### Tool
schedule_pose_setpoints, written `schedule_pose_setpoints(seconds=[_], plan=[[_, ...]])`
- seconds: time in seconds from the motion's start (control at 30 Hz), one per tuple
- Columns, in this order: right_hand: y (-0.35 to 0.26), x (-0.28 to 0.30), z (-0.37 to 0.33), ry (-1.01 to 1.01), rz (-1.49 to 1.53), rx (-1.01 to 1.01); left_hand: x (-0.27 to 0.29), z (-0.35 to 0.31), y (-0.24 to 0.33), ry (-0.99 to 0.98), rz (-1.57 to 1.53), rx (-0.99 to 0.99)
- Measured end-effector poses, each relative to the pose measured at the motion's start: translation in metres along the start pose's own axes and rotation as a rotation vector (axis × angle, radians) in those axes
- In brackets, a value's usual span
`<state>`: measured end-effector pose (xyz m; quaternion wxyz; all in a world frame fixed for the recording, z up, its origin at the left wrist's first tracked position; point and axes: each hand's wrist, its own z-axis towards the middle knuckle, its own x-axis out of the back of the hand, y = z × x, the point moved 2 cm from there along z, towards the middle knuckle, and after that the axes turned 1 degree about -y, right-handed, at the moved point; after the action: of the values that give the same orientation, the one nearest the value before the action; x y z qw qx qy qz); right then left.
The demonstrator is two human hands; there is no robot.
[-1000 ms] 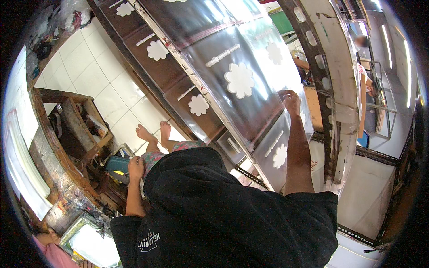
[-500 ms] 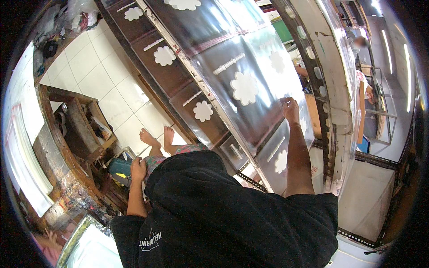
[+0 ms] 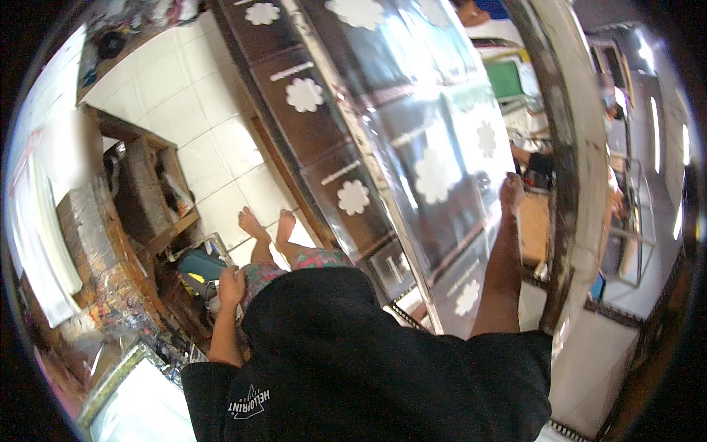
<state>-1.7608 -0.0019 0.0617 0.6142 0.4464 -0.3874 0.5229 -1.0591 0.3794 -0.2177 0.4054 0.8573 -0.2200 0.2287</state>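
Observation:
A long, shiny clear plastic sheet (image 3: 460, 243) with white flower shapes (image 3: 434, 177) and narrow white bars lies over a dark surface to my right. My right hand (image 3: 511, 191) is at the sheet's far right edge, arm stretched out, fingers closed on that edge. On my left, my left hand (image 3: 231, 286) is low beside my thigh, its fingers curled. Next to it sits a dark teal object with a yellow mark (image 3: 202, 267); whatever those fingers hold, if anything, is hidden.
A pale, worn rail (image 3: 353, 118) runs lengthwise under the sheet. To the left stand a wooden shelf unit (image 3: 151, 195) and a paint-stained bench with stacked white sheets (image 3: 48, 236). A white-surfaced frame (image 3: 143, 398) is at lower left. Other people work beyond the right-hand beam (image 3: 563, 147).
The view has turned, so the surroundings sit farther right and lower. My right hand has moved slightly outward along the sheet. My left hand stays beside the teal object.

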Motion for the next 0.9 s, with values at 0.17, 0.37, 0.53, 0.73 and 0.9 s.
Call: schedule_pose_setpoints(seconds=[0.17,0.37,0.53,0.73,0.9], plan=[[0.000,-0.041,0.086,-0.038,0.063,0.155,0.036,-0.036,0.045,0.164,-0.137,0.082],[-0.041,-0.087,0.143,0.016,0.404,0.205,0.210,-0.050,0.149,0.818,0.112,-0.219],[-0.170,-0.039,0.115,0.000,0.766,0.359,0.331,-0.043,0.155,1.281,0.475,-0.026],[-0.363,0.091,0.032,-0.273,1.132,0.219,0.432,0.020,0.109,1.139,0.803,0.305],[-0.414,0.098,0.002,-0.354,1.283,0.358,0.477,0.071,0.067,0.889,0.992,0.468]])
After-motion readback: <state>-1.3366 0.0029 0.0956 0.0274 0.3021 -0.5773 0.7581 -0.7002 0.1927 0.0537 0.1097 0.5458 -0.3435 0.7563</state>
